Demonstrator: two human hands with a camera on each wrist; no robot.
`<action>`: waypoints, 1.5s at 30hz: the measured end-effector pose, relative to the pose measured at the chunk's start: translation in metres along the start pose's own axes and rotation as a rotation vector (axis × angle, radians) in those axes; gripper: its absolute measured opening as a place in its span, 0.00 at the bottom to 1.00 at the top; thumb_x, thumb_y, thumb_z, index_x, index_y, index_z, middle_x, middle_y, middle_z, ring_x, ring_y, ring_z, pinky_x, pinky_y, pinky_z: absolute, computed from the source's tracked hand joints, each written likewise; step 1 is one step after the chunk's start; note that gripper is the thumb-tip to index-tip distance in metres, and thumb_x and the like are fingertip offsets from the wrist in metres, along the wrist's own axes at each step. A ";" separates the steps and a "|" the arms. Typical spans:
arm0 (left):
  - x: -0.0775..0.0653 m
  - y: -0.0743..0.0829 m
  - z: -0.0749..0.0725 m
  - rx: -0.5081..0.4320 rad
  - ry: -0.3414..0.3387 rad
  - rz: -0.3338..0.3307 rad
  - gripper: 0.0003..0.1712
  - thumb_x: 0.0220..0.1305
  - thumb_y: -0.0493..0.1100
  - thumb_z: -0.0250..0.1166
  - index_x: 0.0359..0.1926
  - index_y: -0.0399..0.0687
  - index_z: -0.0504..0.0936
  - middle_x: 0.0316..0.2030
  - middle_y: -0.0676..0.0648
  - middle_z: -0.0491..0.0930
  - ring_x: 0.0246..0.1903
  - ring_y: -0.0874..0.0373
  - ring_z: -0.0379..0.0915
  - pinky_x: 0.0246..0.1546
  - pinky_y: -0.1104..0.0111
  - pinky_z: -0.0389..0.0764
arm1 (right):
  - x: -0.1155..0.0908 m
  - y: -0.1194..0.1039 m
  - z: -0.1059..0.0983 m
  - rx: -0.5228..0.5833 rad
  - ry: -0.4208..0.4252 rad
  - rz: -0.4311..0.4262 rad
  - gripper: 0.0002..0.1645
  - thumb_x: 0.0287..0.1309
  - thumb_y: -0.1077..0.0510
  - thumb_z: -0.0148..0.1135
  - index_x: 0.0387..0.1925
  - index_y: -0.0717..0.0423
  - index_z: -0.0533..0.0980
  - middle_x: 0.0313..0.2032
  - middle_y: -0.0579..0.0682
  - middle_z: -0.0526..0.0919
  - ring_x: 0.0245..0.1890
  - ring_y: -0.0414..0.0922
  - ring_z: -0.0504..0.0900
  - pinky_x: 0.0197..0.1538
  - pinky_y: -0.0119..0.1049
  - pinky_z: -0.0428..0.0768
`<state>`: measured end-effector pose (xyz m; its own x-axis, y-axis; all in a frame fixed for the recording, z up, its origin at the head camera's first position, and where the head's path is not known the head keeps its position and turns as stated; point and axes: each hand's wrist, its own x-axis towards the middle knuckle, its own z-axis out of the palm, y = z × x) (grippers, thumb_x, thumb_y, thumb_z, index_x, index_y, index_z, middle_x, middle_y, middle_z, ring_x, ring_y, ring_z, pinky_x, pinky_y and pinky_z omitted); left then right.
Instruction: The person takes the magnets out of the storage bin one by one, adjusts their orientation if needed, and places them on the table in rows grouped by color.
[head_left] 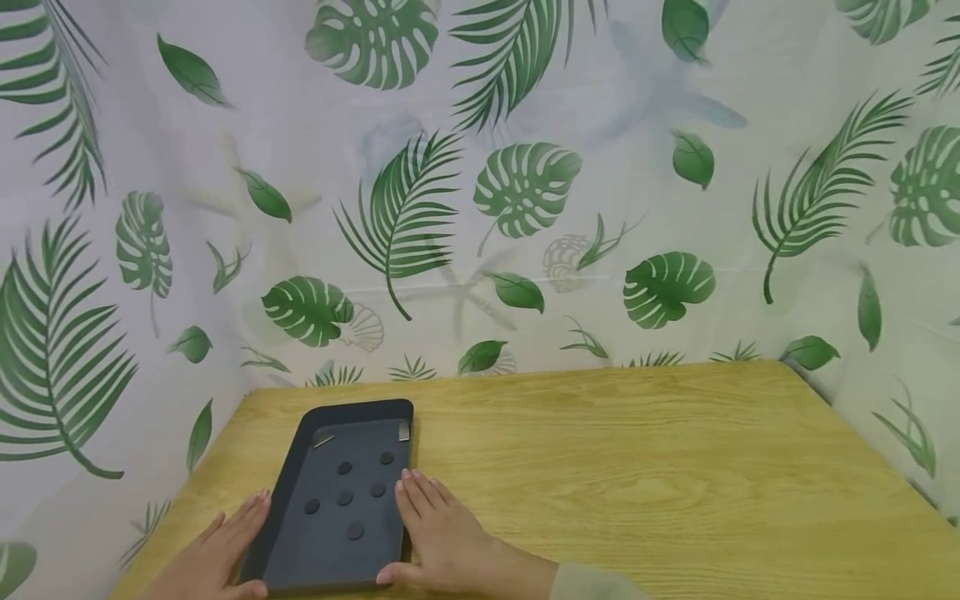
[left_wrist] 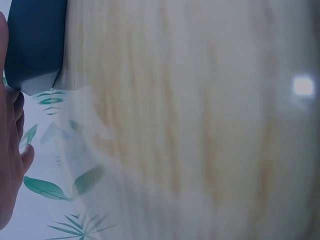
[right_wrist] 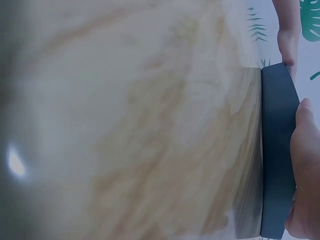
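Observation:
A dark grey rectangular tray [head_left: 300,550] with raised walls lies on the wooden table, left of the middle. Several dark round discs [head_left: 355,531] are spread over its floor. Near its far end are a thin metallic strip [head_left: 323,441] at the left and a small silvery rectangle [head_left: 403,430] at the right. My left hand [head_left: 213,554] is against the tray's left wall, fingers extended, thumb by the near left corner. Along the right wall rest the straight fingers of my right hand [head_left: 442,533], its thumb at the near right corner. Both wrist views show the tray's outer side.
The yellowish wood-grain table [head_left: 637,467] extends to the right of the tray. A white curtain [head_left: 570,317] printed with green leaves surrounds the table at the back and on both sides.

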<state>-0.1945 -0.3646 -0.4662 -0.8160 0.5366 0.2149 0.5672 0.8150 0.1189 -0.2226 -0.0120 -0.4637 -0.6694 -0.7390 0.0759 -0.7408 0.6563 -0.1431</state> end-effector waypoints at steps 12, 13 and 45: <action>0.005 0.001 0.006 0.112 0.061 0.067 0.55 0.52 0.64 0.66 0.73 0.44 0.52 0.70 0.71 0.30 0.68 0.80 0.25 0.62 0.88 0.22 | -0.005 0.007 0.000 -0.001 0.007 0.004 0.55 0.61 0.25 0.38 0.72 0.64 0.49 0.73 0.60 0.44 0.74 0.52 0.43 0.73 0.46 0.52; 0.006 0.002 0.006 0.106 0.062 0.065 0.55 0.52 0.64 0.66 0.73 0.44 0.53 0.70 0.71 0.31 0.68 0.81 0.25 0.61 0.88 0.22 | -0.005 0.008 0.000 0.002 0.008 0.006 0.55 0.61 0.25 0.38 0.72 0.64 0.48 0.73 0.61 0.44 0.74 0.52 0.43 0.73 0.46 0.52; 0.023 0.024 0.008 0.013 0.035 0.013 0.50 0.53 0.61 0.67 0.66 0.32 0.64 0.66 0.38 0.63 0.66 0.83 0.27 0.68 0.66 0.57 | -0.023 0.024 -0.006 0.023 0.017 0.006 0.55 0.62 0.26 0.39 0.71 0.67 0.49 0.73 0.63 0.46 0.73 0.55 0.45 0.72 0.49 0.53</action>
<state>-0.2004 -0.3308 -0.4658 -0.8037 0.5396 0.2507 0.5765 0.8105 0.1035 -0.2256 0.0218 -0.4631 -0.6746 -0.7325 0.0915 -0.7356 0.6567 -0.1662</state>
